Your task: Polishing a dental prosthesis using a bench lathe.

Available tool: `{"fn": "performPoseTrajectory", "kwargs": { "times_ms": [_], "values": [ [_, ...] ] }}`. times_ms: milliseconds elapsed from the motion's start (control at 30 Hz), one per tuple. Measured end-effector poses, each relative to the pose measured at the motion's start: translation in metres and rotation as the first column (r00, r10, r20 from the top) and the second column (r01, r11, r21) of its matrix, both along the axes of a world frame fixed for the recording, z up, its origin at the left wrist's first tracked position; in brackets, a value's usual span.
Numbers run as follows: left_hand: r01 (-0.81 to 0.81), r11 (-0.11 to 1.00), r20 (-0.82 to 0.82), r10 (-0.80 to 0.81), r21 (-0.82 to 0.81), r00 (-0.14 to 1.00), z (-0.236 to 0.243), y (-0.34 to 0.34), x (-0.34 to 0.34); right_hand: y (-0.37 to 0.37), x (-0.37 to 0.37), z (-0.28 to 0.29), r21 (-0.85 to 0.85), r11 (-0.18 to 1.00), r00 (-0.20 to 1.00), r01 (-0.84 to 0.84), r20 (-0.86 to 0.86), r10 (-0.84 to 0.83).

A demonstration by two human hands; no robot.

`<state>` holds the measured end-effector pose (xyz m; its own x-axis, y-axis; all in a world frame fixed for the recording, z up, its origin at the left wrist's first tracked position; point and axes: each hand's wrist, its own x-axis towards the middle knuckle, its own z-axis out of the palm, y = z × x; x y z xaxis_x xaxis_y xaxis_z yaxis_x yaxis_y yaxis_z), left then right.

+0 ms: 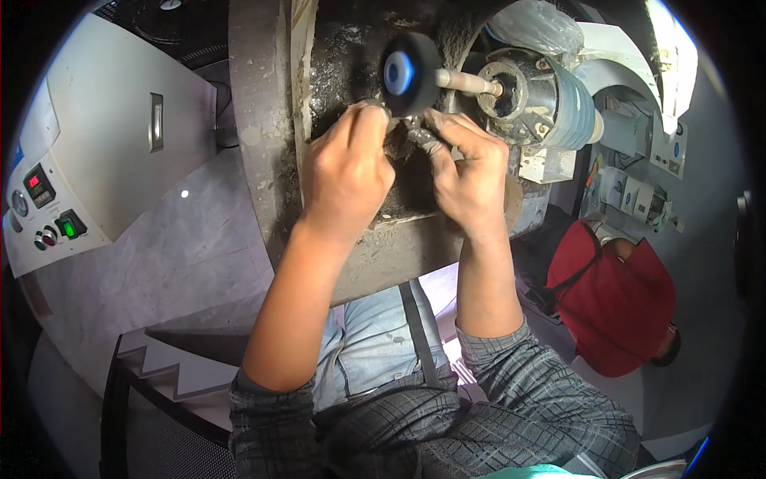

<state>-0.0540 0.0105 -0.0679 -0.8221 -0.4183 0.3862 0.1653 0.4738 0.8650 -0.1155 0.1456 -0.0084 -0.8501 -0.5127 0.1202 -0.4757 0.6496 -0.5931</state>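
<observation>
A black round wheel (424,76) with a blue and white centre sits on a pale tapered spindle (467,82), which comes out of a motor housing (550,100) on the right. Just below the wheel, my left hand (345,172) and my right hand (472,172) come close together, fingers pinched. A small pale, shiny piece (408,120) shows between the fingertips, up against the wheel's lower edge. Its kind is too small and too covered to tell. Dark grime coats my right fingertips.
The wheel stands inside a dirty, wet-looking basin with a thick rim (267,160). A clear plastic bag (536,28) lies above the motor. On the left is a grey cabinet (128,120) with a control panel. A person in red (610,299) is at the right.
</observation>
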Motion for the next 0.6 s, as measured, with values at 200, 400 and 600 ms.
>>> {"fn": "performPoseTrajectory", "kwargs": {
  "times_ms": [200, 400, 600],
  "values": [
    [-0.009, 1.0, -0.003, 0.009, -0.011, 1.0, 0.0081, 0.0022, -0.0015, 0.0054, 0.0038, -0.0045, -0.099, 0.991, 0.988, 0.087, 0.137, -0.073],
    [0.002, 0.999, -0.083, -0.006, -0.046, 0.997, 0.0095, -0.0015, 0.0007, 0.009, 0.0002, -0.0036, -0.087, 0.996, 0.996, 0.031, 0.09, -0.023],
    [0.024, 1.0, -0.019, -0.024, -0.006, 1.0, -0.0003, -0.0021, 0.0043, 0.0037, 0.0006, -0.0029, -0.011, 0.999, 0.999, -0.037, -0.04, 0.036]
  ]
}}
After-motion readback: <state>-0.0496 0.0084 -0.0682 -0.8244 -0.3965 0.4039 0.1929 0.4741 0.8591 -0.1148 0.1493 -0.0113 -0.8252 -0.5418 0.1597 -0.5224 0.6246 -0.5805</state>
